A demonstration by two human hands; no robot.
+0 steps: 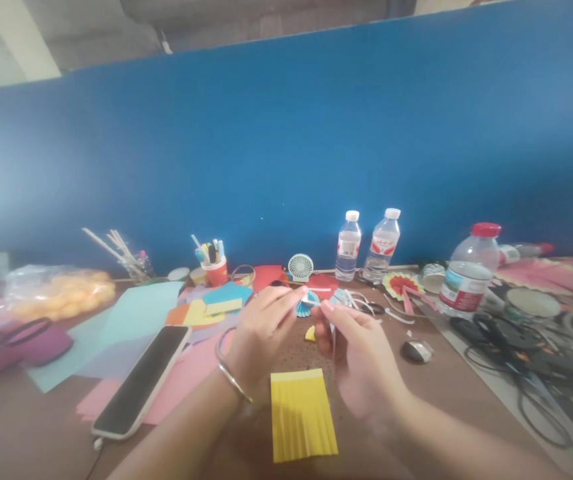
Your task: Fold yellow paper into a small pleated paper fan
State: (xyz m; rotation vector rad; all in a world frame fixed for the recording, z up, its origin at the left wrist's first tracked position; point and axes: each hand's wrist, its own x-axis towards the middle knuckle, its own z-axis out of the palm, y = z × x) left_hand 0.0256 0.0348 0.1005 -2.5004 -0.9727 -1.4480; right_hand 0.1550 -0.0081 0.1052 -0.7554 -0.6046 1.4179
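Both hands meet over the middle of the table. My left hand [266, 327], with a bangle on its wrist, is closed, its fingertips at one end of a narrow white strip [311, 302]. The thumb and forefinger of my right hand [354, 347] pinch the strip's other end. Right by the fingertips shows a small blue pleated paper fan [304, 309], partly hidden; whether a hand touches it I cannot tell. Below the hands lies a yellow sheet of paper [304, 420] with pleat creases and a paler band along its far edge. A small yellow scrap [310, 333] lies beyond it.
Left are a phone [141, 383], coloured paper sheets [141, 310] and a pen cup [215, 272]. A small fan [300, 267] and two water bottles [349, 250] stand at the back. Right are a red-capped bottle [469, 273], a mouse [417, 351], a red-and-yellow paper fan [404, 285] and tangled cables [516, 353].
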